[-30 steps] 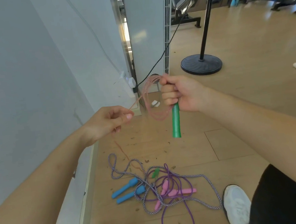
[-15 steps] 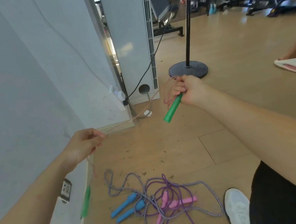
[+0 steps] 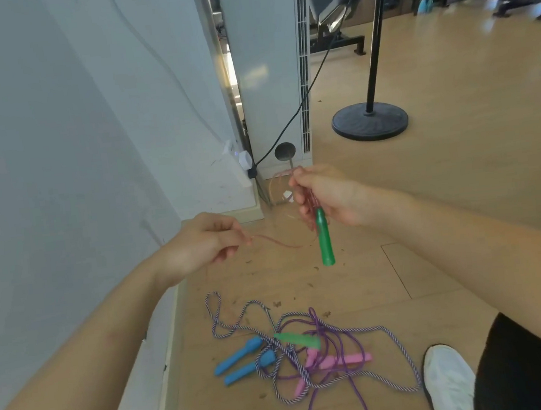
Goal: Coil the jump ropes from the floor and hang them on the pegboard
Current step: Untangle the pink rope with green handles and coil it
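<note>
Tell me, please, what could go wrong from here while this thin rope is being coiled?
1. The loose green handle lies in the floor pile among the striped rope and purple rope. If the left hand draws in more thin pink rope, it may snag and drag the tangle.
2. The right hand grips several loops plus the held green handle, so a loop may slip free.
3. The striped rope passes beside the white shoe, where a step may catch it.
</note>
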The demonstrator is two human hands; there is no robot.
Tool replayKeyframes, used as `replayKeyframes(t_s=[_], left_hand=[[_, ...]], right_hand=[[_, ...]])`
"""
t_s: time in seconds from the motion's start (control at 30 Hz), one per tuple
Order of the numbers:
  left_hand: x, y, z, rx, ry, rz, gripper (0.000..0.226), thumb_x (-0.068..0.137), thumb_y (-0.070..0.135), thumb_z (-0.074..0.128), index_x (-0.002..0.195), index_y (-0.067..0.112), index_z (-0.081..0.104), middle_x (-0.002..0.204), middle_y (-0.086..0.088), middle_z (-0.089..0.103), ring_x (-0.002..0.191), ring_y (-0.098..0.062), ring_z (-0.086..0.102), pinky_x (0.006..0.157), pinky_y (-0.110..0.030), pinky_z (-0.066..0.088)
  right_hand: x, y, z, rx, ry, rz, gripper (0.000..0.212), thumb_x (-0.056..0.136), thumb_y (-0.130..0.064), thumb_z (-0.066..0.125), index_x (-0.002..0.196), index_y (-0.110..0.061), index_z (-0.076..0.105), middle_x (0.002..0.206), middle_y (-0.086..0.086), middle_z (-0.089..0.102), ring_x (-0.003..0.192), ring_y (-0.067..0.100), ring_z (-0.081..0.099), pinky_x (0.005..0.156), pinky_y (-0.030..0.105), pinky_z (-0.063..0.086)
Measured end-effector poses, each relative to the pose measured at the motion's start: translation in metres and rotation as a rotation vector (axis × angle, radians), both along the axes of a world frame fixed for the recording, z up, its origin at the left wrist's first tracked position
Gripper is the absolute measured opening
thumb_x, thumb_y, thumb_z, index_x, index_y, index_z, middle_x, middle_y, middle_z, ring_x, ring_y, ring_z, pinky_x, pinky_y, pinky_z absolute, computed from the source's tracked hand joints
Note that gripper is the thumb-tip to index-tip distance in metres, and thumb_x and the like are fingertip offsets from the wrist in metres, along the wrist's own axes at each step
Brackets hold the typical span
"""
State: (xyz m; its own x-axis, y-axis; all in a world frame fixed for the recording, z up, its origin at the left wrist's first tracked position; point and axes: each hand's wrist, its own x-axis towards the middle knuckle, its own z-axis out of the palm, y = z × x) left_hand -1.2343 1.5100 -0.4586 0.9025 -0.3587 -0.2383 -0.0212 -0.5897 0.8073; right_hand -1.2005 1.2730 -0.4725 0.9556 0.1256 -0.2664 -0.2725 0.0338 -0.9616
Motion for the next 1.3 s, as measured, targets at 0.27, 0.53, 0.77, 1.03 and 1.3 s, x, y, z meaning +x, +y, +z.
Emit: replayKeyframes(t_s=[0.27, 0.53, 0.77, 1.03, 1.3], left_hand=[[0.015, 0.017, -0.013, 0.352, -0.093, 0.100, 0.023, 0.083, 0.021, 0.066, 0.062, 0.013, 0.068, 0.055, 0.002, 0.051, 0.057, -0.018, 0.045, 0.062, -0.030, 0.037], [0.014, 0.027, -0.014, 0.319, 0.013, 0.129, 0.030, 0.091, 0.018, 0.058, 0.063, 0.011, 0.065, 0.051, 0.001, 0.047, 0.044, -0.012, 0.036, 0.044, -0.020, 0.031], [0.002, 0.006, -0.004, 0.072, 0.015, -0.021, 0.035, 0.099, 0.019, 0.054, 0.068, 0.011, 0.067, 0.052, 0.001, 0.045, 0.044, -0.009, 0.032, 0.045, -0.017, 0.029], [-0.002, -0.019, 0.001, -0.183, -0.072, 0.056, 0.040, 0.103, 0.032, 0.053, 0.076, 0.010, 0.072, 0.051, 0.001, 0.043, 0.044, -0.012, 0.030, 0.046, -0.023, 0.027], [-0.003, -0.020, -0.001, -0.191, -0.139, 0.072, 0.042, 0.102, 0.035, 0.052, 0.078, 0.008, 0.073, 0.051, 0.002, 0.050, 0.046, -0.012, 0.042, 0.049, -0.018, 0.039]], right_hand=[[0.003, -0.004, -0.001, -0.086, -0.018, -0.209, 0.018, 0.100, -0.013, 0.045, 0.087, -0.014, 0.058, 0.055, 0.000, 0.050, 0.043, 0.014, 0.040, 0.046, 0.027, 0.033], [0.013, -0.017, -0.002, -0.012, 0.106, -0.296, 0.020, 0.097, -0.013, 0.047, 0.081, -0.017, 0.057, 0.054, -0.001, 0.051, 0.040, 0.011, 0.043, 0.044, 0.023, 0.037], [-0.011, 0.007, -0.001, -0.008, 0.030, 0.014, 0.019, 0.106, -0.021, 0.044, 0.101, -0.008, 0.057, 0.067, 0.009, 0.069, 0.057, 0.021, 0.066, 0.056, 0.032, 0.052], [-0.032, 0.032, -0.006, 0.031, -0.095, 0.349, 0.025, 0.108, -0.021, 0.038, 0.096, -0.005, 0.054, 0.072, 0.013, 0.066, 0.062, 0.027, 0.066, 0.059, 0.036, 0.053], [-0.030, 0.021, 0.006, -0.317, -0.330, 0.477, 0.021, 0.102, -0.022, 0.054, 0.094, -0.004, 0.062, 0.057, 0.002, 0.041, 0.050, 0.021, 0.036, 0.049, 0.033, 0.038]])
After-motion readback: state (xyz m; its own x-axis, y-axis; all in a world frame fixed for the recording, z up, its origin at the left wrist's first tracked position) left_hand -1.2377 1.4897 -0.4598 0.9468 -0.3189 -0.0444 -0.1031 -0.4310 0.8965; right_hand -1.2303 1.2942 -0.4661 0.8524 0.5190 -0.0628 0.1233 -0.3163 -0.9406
